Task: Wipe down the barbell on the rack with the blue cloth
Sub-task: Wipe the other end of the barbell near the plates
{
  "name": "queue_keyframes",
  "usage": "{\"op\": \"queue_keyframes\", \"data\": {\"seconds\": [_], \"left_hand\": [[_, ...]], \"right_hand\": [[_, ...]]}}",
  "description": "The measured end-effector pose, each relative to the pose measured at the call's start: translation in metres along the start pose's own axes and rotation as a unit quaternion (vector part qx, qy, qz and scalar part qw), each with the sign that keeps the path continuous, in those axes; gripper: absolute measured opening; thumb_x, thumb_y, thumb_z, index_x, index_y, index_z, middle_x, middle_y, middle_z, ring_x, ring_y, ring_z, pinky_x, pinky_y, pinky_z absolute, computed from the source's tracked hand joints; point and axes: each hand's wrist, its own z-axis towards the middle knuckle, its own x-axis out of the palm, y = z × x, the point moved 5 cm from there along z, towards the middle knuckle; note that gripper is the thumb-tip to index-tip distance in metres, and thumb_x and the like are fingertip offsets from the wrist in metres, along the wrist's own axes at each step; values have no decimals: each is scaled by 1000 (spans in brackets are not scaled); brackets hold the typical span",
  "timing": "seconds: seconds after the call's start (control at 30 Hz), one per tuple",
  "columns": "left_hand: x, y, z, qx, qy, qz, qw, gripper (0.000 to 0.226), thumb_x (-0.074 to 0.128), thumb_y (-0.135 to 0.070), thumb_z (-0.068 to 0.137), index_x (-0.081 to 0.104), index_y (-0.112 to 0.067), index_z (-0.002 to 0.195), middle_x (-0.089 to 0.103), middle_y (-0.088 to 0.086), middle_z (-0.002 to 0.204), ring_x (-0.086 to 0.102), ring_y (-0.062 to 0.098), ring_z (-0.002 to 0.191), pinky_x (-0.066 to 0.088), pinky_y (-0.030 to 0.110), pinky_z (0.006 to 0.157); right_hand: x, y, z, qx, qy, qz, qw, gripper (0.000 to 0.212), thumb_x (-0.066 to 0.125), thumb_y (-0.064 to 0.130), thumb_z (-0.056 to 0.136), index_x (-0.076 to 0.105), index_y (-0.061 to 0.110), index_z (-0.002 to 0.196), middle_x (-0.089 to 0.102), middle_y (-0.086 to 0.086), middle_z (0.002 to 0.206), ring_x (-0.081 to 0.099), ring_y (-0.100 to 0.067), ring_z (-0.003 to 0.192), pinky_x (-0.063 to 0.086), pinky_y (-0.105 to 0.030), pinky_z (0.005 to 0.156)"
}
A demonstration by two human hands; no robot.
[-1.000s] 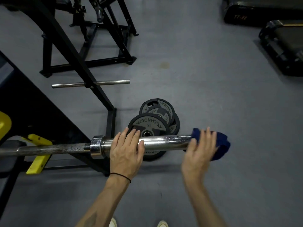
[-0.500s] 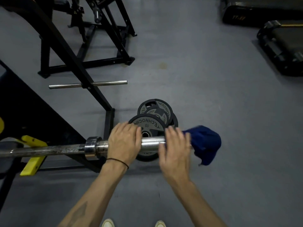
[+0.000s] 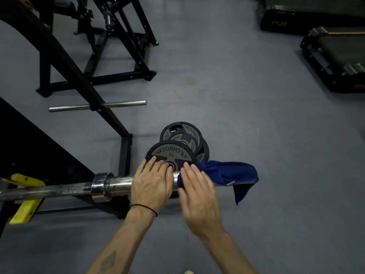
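The steel barbell (image 3: pixel 116 184) lies across the rack, its thick sleeve pointing right and its worn shaft (image 3: pixel 49 191) running off to the left. My left hand (image 3: pixel 152 184) rests on top of the sleeve just right of the collar, fingers laid straight over it. Right beside it, my right hand (image 3: pixel 197 192) presses the blue cloth (image 3: pixel 227 173) down onto the sleeve with straight fingers. The cloth is draped over the sleeve's outer end, and one corner hangs below the bar. The end of the sleeve is hidden under the cloth.
Black weight plates (image 3: pixel 169 153) lie stacked on the grey floor just beyond the bar. The black rack frame (image 3: pixel 79 76) slants up at left with a chrome peg (image 3: pixel 122 103). A yellow hook (image 3: pixel 25 208) sits under the shaft. Treadmills (image 3: pixel 335 56) stand at far right.
My right hand has slid the blue cloth leftward along the sleeve from its end until it sits beside my left hand. The left hand has stayed on the sleeve.
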Motion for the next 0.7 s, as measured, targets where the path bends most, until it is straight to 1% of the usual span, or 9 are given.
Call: {"op": "queue_keyframes", "data": {"seconds": [0.07,0.17,0.23,0.3,0.37,0.47,0.6,0.67,0.7], "left_hand": [[-3,-2,0,-1,-10,-7,1000,48,30,-36,102,74,-16,109,74,2,113,61,24,122,37,44,113],[-6,-3,0,0,-30,-8,1000,45,35,-34,101,75,-16,104,75,2,108,63,24,118,39,45,111],[-5,-4,1,-5,-29,-1,1000,43,36,-33,101,76,-17,99,75,1,104,65,24,115,41,45,109],[-7,-5,1,-4,-33,3,999,43,37,-31,101,76,-16,90,76,3,95,69,25,105,46,46,104],[-9,-5,3,2,-31,7,999,44,37,-29,100,73,-16,78,74,4,80,70,24,87,50,44,95],[-12,-6,7,1,-33,11,999,42,41,-28,99,67,-18,67,68,2,67,66,23,69,52,40,84],[-13,-6,6,-6,-48,-6,999,40,44,-27,97,65,-19,65,66,0,64,62,20,63,53,39,81],[-13,-6,6,-6,-50,-8,999,40,43,-28,97,65,-19,65,66,0,64,62,20,63,52,39,81],[-13,-6,5,-5,-49,-8,999,40,43,-28,98,65,-19,66,66,0,64,62,20,63,52,38,80]], "right_hand": [[-17,-31,-6,0,-11,-29,1000,49,32,34,110,50,11,150,44,-2,159,35,-15,150,28,-41,120],[-45,-73,-21,124,-105,-11,987,46,41,26,105,57,6,143,48,0,154,43,-20,144,30,-41,118],[-33,-57,-22,176,-126,15,976,49,41,27,105,53,3,145,45,-3,156,38,-22,147,25,-40,121],[-10,-13,-18,110,-75,24,991,53,40,31,106,46,5,151,40,-7,161,30,-21,152,22,-41,124],[1,19,-16,-9,-28,28,999,50,42,30,106,50,5,149,44,-9,159,36,-20,150,29,-39,122],[-20,1,-8,-39,-48,28,998,38,50,25,103,66,7,132,60,-7,136,59,-17,114,48,-33,93],[-47,-46,14,41,-103,-69,991,34,54,33,98,75,12,114,56,-3,98,52,-22,84,34,-35,74],[-46,-54,22,63,-85,-112,988,37,50,41,96,74,12,97,57,-6,106,50,-24,96,35,-38,83],[-42,-55,24,67,-69,-101,990,37,48,41,96,70,11,93,58,-11,120,50,-27,113,37,-41,97]]}}
